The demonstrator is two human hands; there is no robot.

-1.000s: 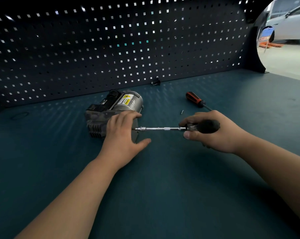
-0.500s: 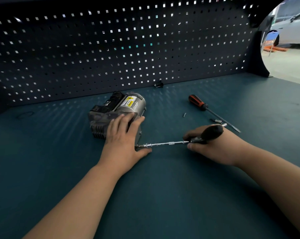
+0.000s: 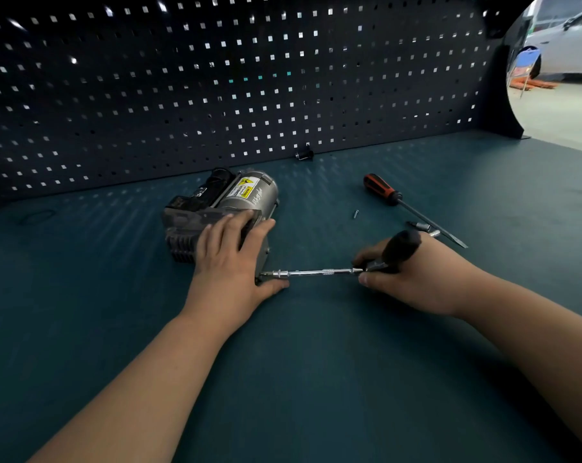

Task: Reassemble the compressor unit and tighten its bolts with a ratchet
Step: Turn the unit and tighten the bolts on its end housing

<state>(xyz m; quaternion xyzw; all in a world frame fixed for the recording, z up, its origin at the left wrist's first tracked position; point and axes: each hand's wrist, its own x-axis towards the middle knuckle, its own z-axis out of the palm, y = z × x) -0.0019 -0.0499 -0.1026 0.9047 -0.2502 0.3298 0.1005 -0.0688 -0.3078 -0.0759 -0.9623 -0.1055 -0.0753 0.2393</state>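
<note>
The compressor unit (image 3: 216, 208), a grey metal body with a silver cylinder and a yellow warning label, lies on the green bench. My left hand (image 3: 231, 262) rests on top of its near end, fingers spread flat, thumb down by the lower corner. My right hand (image 3: 413, 279) grips the black handle of the ratchet (image 3: 401, 248). The ratchet's long chrome extension (image 3: 313, 272) runs level to the left, and its tip meets the compressor's lower right corner beside my left thumb. The bolt itself is hidden.
An orange-and-black screwdriver (image 3: 388, 193) lies behind my right hand. A loose small screw (image 3: 355, 213) and small chrome sockets (image 3: 420, 226) lie near it. A small dark clip (image 3: 304, 154) sits at the foot of the pegboard wall (image 3: 216, 95).
The ratchet's extension dropped from the compressor's upper edge to its lower corner. My right hand lowered toward the bench and the handle now tilts up. My left hand stayed on the compressor.
</note>
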